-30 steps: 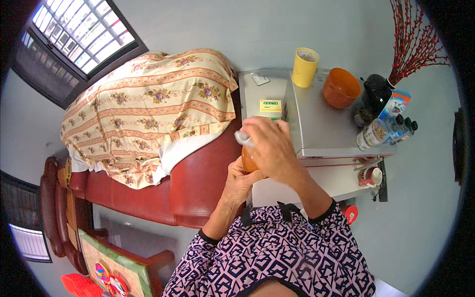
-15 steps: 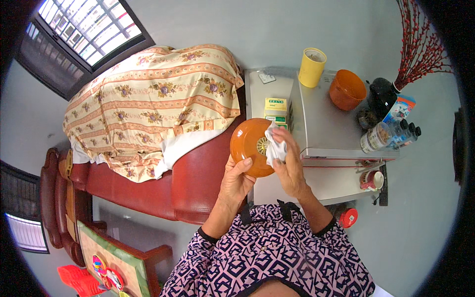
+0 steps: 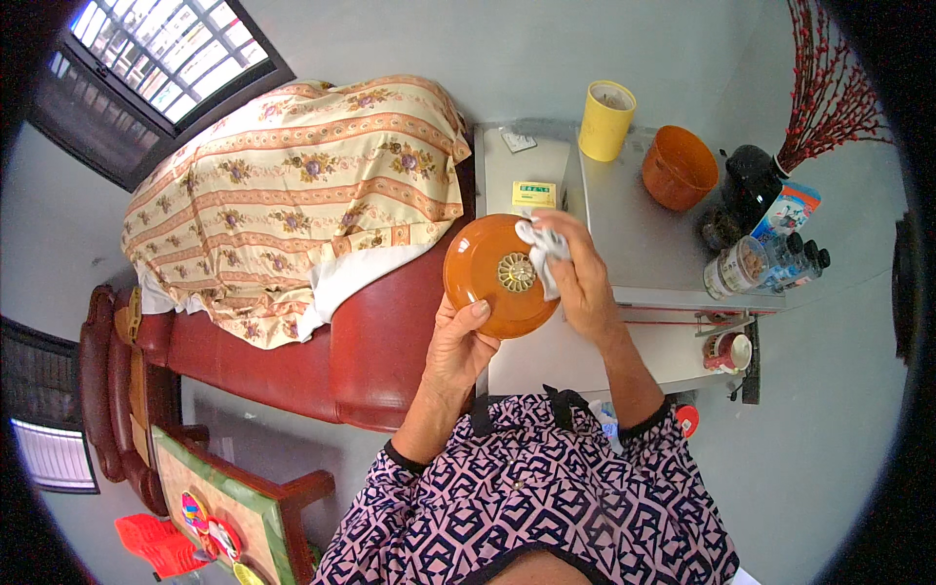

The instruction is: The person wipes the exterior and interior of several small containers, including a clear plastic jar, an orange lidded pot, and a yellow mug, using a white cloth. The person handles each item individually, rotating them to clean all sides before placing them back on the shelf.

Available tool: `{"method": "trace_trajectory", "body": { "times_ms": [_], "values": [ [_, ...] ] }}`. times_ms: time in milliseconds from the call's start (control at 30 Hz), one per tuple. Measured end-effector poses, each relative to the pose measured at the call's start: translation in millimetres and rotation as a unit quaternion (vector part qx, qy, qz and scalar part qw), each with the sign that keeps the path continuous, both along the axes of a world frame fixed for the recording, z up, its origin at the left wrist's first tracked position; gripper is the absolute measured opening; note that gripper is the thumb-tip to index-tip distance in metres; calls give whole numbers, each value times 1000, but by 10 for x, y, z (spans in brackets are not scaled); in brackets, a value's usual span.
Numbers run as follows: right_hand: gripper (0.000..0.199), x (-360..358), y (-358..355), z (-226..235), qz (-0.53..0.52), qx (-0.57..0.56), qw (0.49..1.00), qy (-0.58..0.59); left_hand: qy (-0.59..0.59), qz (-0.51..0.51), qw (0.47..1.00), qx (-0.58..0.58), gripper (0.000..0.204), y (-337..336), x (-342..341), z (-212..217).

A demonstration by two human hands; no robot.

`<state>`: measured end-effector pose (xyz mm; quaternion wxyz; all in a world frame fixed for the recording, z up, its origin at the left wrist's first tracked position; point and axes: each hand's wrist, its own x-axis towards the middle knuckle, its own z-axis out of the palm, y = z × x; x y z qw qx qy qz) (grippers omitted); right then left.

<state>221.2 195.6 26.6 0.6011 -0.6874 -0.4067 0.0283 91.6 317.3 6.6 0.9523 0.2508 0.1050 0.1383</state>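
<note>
A glossy orange-brown round lid (image 3: 473,268) with a gold flower-shaped ornament (image 3: 516,273) at its middle is held up in front of me. My left hand (image 3: 461,341) grips its lower left rim, thumb on top and fingers underneath. In my right hand (image 3: 583,278) is a crumpled white cloth (image 3: 546,252), pressed against the lid's upper right edge. An orange bowl (image 3: 680,168) of similar colour stands on the grey cabinet beyond my right hand.
On the grey cabinet (image 3: 624,224) stand a yellow cylinder (image 3: 606,122), a black vase (image 3: 753,180) with red-berried twigs, a clear jar (image 3: 733,268) and bottles. A yellow-green box (image 3: 534,194) lies behind the lid. Left is a red leather sofa (image 3: 380,361) under a floral cloth (image 3: 302,195).
The cloth in my right hand has moved from beside the central ornament out to the lid's upper right edge, uncovering the ornament. The lid has shifted slightly up in view.
</note>
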Motion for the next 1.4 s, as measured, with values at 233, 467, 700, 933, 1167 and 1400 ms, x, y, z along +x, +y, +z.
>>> {"method": "trace_trajectory", "body": {
  "times_ms": [233,467,700,933,1167,1400],
  "values": [
    [42,-103,-42,-129,-34,-42,997,-60,7,21,1000,-18,53,-99,66,-2],
    [46,-518,-187,-294,-102,-64,973,-198,33,51,997,-53,44,-170,167,-58],
    [42,-548,-146,-352,-129,-24,962,-241,18,45,995,-92,51,-181,161,-104],
    [36,-121,-117,-351,-82,55,992,82,-42,7,995,-93,57,-115,80,-37],
    [34,300,-113,14,91,-77,976,185,-44,-57,997,-35,57,-18,-37,-91],
    [33,143,106,376,256,-126,932,-226,-3,-82,994,74,37,-47,-117,-110]
  ]
}}
